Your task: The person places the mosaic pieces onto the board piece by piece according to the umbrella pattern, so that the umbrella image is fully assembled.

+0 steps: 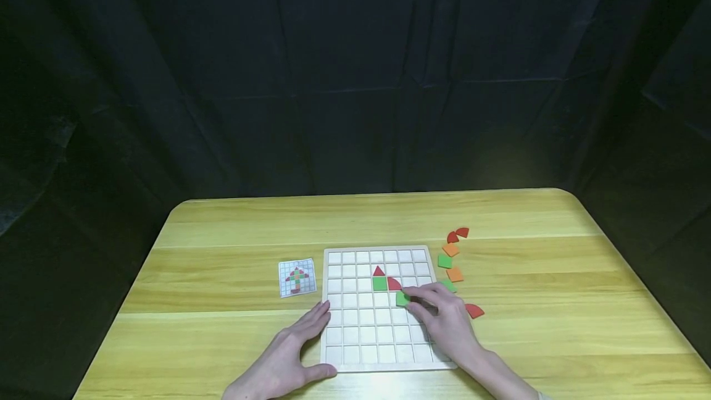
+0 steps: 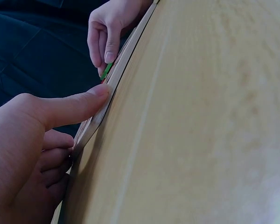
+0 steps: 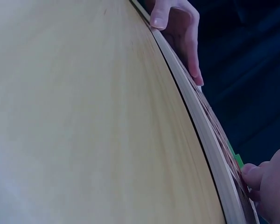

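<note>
My right hand (image 1: 447,321) pinches a green square tile (image 1: 402,299) between thumb and fingertips, low over the white gridded board (image 1: 368,335). In the right wrist view the green tile (image 3: 239,160) shows tilted at the fingertips. On the board, a red triangle (image 1: 379,271) sits above another green square (image 1: 380,283), with a red quarter-circle (image 1: 394,283) to the right of that square. My left hand (image 1: 289,344) rests at the board's left side, fingertips on the edge and thumb by the near left corner.
Left of the board lies a pattern card (image 1: 297,278) showing a coloured figure on a grid. Loose red, orange and green tiles run down the right side, among them an orange square (image 1: 455,274) and a red quarter-circle (image 1: 474,310). A dark curtain (image 1: 355,79) hangs behind the wooden table (image 1: 222,252).
</note>
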Demonstrator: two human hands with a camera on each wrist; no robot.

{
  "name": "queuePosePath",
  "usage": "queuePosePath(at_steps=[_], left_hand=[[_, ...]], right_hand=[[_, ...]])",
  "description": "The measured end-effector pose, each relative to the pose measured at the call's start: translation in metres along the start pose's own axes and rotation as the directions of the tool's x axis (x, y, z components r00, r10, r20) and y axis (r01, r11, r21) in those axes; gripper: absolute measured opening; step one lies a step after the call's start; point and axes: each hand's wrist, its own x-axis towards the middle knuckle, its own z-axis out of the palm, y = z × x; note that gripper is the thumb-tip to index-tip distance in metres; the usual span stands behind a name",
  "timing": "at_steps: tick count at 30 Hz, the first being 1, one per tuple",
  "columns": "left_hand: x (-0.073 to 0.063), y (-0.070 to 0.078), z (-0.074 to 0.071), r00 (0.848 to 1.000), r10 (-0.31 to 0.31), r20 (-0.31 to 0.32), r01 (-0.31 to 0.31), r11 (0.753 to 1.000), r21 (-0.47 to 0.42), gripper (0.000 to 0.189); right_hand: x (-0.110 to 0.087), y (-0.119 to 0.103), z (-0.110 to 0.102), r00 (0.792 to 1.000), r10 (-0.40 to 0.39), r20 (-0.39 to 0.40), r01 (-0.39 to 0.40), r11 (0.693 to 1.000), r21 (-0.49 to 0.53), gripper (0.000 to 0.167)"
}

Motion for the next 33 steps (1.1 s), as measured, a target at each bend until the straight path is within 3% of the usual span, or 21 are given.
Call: queuePosePath(at_steps=[22, 28, 33], left_hand=[[-0.0004, 0.0002, -0.0003, 1.0, 0.002, -0.001, -0.002, 1.0, -0.013, 0.089], [-0.0003, 0.0013, -0.0012, 1.0, -0.011, 0.011, 0.011, 1.0, -0.014, 0.09], [0.0001, 0.0017, -0.0017, 1.0, -0.016, 0.013, 0.016, 1.0, -0.017, 0.09]], right_hand=[[0.0047, -0.0035, 0.0071, 0.999, -0.035, 0.013, 0.035, 0.999, 0.018, 0.033], [0.005, -0.0048, 0.0071, 1.0, -0.007, 0.023, 0.006, 0.999, 0.038, 0.029], [0.0028, -0.0028, 0.0028, 0.998, 0.058, 0.037, -0.062, 0.993, 0.101, 0.03]])
